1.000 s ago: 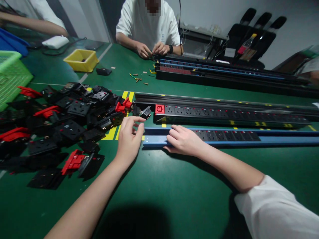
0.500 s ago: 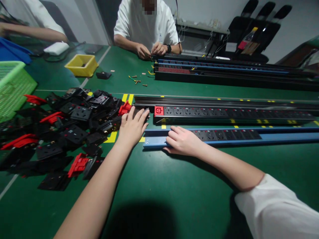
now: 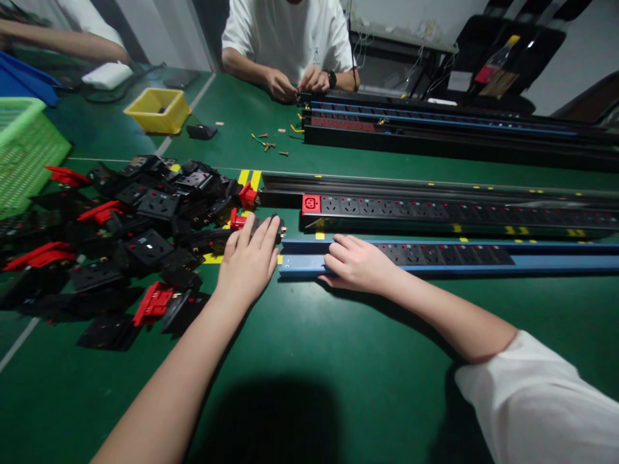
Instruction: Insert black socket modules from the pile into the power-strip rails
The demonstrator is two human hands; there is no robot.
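My left hand (image 3: 249,261) lies palm down on a black socket module (image 3: 278,227) at the right edge of a pile of black and red socket modules (image 3: 145,225); its fingers cover most of the module. My right hand (image 3: 355,264) rests on the left end of a long blue power strip rail (image 3: 532,261) that holds a row of black sockets. Whether the left hand has gripped the module is unclear.
A black power strip with a red end socket (image 3: 311,204) lies just behind the blue rail. Further strips (image 3: 435,125) lie at the back, where a person in a white shirt (image 3: 290,38) works. A yellow tray (image 3: 157,111) and a green basket (image 3: 26,151) stand at left.
My left hand reached forward onto the black module beside the pile and drew it slightly toward me. My right hand stayed on the blue rail.
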